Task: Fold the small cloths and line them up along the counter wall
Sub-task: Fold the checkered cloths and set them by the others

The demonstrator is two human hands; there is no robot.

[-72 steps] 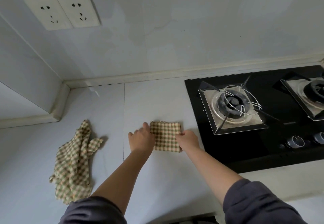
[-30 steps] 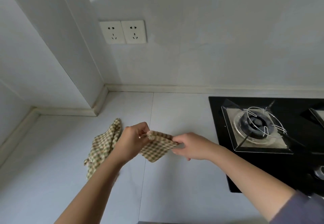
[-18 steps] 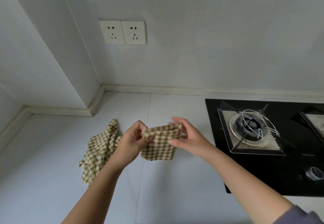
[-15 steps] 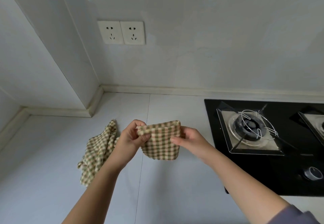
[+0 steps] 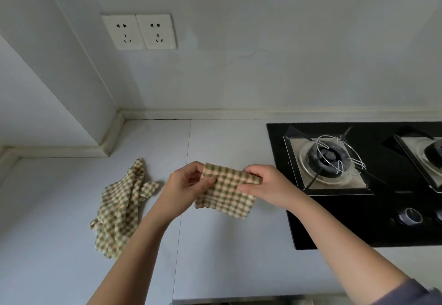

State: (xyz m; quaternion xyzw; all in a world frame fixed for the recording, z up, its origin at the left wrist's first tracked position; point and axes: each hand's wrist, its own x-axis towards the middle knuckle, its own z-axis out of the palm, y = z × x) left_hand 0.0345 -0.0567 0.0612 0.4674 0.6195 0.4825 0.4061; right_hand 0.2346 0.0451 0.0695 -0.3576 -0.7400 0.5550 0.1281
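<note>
Both hands hold the cloth (image 5: 226, 199) up off the counter (image 5: 215, 269). The left hand (image 5: 185, 188) pinches its top-left corner and the right hand (image 5: 270, 187) its top-right, with fingers (image 5: 254, 170) curled over the folded top edge and the rest hanging below them.

To do this step well, I judge, keep both pinches level so the layers stay square. Carry the cloth forward, lay its far edge flush along the wall (image 5: 263, 77), and flatten it before letting go.

Beyond the fingers the counter runs open to the wall. Just right of the right fingers starts the hob (image 5: 378, 209) — keep the cloth off it. Left of the left fingers lies the second cloth (image 5: 119, 209) — crumpled, not yet folded.
</note>
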